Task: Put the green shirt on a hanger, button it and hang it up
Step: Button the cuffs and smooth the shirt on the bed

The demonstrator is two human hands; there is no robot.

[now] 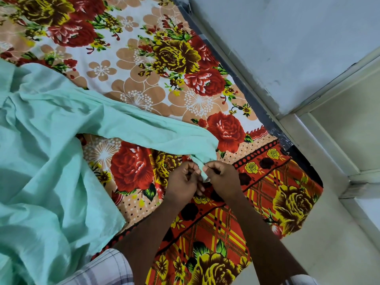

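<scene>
Both hands, left hand (182,178) and right hand (221,174), pinch the green shirt (41,161) cuff (sleeve trailing toward ten o'clock); thin fabric may slip free

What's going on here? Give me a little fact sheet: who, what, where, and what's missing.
Who: a person, seen only as two bare forearms and checked sleeves
Garment: green shirt, crumpled and spread on the bed
Surface: floral bedsheet
Left hand: pinching the cuff end of the shirt sleeve
Right hand: pinching the same cuff, fingers closed
Likely action: working on the cuff, perhaps a button; the button itself is hidden
Hanger: none in view
</scene>
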